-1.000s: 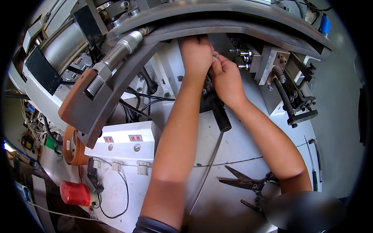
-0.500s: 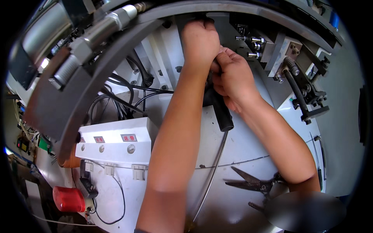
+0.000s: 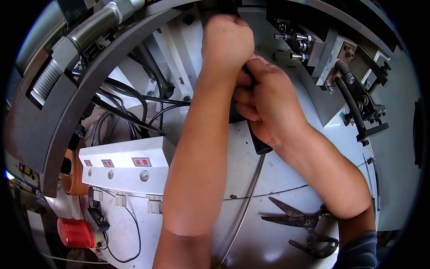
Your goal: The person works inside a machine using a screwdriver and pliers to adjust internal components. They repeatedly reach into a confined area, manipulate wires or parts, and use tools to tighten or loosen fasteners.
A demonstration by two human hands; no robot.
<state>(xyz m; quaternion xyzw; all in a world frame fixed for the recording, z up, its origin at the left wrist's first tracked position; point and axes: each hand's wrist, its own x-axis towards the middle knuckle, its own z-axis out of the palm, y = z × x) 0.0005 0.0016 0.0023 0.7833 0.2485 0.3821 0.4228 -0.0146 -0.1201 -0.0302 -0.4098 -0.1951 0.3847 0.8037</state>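
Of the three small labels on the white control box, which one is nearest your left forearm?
The rightmost label, by the box's right end; the other two sit further left on the white control box, away from the left forearm.

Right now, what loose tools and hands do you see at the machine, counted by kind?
Hands: 2, left hand and right hand, both on the black handle
Black handles: 1
Scissors: 1, lying on the white panel
Total: 4
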